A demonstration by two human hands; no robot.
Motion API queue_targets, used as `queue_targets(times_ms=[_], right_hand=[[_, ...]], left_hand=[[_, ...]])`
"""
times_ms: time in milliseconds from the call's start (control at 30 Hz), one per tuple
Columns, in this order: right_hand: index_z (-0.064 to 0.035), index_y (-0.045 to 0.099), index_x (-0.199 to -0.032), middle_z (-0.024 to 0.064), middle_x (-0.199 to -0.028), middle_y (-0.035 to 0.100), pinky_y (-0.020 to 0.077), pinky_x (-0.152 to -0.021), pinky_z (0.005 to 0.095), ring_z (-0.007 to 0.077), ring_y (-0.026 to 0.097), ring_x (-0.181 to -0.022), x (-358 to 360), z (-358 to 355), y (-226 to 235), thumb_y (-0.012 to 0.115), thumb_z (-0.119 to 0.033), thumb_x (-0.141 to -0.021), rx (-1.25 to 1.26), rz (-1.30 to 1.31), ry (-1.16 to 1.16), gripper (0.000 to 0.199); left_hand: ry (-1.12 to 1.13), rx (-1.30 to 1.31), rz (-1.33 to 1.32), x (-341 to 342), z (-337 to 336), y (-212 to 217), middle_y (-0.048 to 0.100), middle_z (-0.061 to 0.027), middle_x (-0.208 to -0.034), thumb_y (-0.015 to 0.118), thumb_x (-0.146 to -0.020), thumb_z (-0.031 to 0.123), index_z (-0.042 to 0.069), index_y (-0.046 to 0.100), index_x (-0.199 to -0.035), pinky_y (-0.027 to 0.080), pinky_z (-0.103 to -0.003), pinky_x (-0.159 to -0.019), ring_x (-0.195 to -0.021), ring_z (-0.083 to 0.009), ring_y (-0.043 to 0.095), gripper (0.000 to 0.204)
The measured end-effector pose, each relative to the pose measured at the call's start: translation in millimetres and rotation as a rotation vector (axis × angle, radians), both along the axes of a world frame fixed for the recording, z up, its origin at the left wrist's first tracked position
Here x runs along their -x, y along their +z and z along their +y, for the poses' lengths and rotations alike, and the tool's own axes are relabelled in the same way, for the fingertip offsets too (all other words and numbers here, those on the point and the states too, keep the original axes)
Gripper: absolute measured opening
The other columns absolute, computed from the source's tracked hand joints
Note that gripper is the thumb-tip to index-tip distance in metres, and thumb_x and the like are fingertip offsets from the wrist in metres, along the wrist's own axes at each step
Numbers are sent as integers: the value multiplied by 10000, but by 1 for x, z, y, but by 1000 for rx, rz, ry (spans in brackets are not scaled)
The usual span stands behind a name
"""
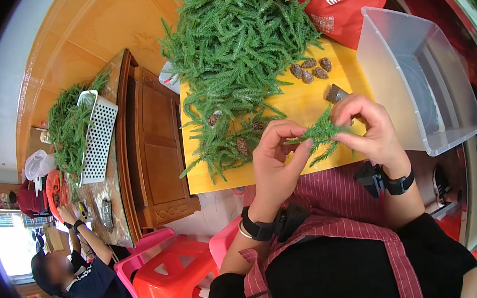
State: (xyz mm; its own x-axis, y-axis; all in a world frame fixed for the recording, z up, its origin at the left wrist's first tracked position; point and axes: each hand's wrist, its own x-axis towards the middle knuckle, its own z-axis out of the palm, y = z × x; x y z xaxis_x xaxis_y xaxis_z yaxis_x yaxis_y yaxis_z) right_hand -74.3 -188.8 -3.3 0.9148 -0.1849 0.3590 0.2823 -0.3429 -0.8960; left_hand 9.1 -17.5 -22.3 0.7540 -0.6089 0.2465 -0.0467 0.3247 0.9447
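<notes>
Above the near edge of the yellow table (354, 74), a small green artificial pine sprig (321, 131) is stretched between my two hands. My left hand (279, 162) pinches its left end between thumb and fingers. On the opposite end, the thumb and fingers of my right hand (372, 131) are closed. Just beyond the right hand lies a small dark brown bundle (336, 93), partly hidden by the fingers. Several loose pine cones (312, 71) rest farther back. To the left, made-up green sprigs (220, 145) hold pine cones (241, 145) among their needles.
A large heap of green sprigs (236, 36) covers the table's far left. A red bag of pine cones (348, 1) stands behind, with a clear plastic bin (415, 82) on the right. At far left, a co-worker (95, 268) sits by another table holding a white basket (97, 139).
</notes>
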Motion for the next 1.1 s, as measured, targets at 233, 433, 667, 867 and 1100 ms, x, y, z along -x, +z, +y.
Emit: queue_targets(times_ms=[233, 433, 667, 867, 1100], right_hand=[[-36, 521, -694, 80, -814, 543, 453, -741, 316, 208, 554, -798, -3, -4, 12, 650, 55, -645, 86, -130, 28, 165], [-38, 525, -664, 85, -822, 544, 455, -724, 309, 215, 556, -793, -4, -4, 14, 626, 68, -644, 88, -139, 15, 148], [-30, 549, -728, 88, -865, 558, 448, -723, 284, 198, 562, -803, -7, -2, 25, 624, 51, -641, 71, -22, -13, 140], [-4, 599, -929, 94, -837, 574, 443, -703, 280, 195, 569, -790, -4, 0, 30, 630, 30, -636, 80, -70, 0, 297], [-43, 607, -902, 65, -830, 579, 447, -672, 262, 173, 564, -790, 1, -2, 18, 612, 11, -690, 147, -26, 20, 219]], left_hand=[[24, -16, -116, 4, -4, 1, 502, -79, -987, 568, -738, -98, -11, 536, -915, 457, -242, -794, -939, -142, 524, 200], [55, 44, -128, 6, -8, 5, 500, -85, -978, 568, -733, -115, -23, 539, -912, 458, -263, -836, -933, -157, 533, 204], [96, 31, -51, 8, -10, 8, 495, -72, -964, 575, -747, -98, -30, 538, -917, 475, -241, -773, -890, -135, 539, 186], [90, 13, 73, 11, -10, 15, 501, -46, -918, 585, -764, -64, -30, 539, -922, 470, -203, -680, -840, -97, 539, 168], [91, -10, -12, 13, -8, 10, 513, -42, -899, 605, -746, -50, -15, 553, -904, 442, -187, -650, -805, -87, 529, 170]])
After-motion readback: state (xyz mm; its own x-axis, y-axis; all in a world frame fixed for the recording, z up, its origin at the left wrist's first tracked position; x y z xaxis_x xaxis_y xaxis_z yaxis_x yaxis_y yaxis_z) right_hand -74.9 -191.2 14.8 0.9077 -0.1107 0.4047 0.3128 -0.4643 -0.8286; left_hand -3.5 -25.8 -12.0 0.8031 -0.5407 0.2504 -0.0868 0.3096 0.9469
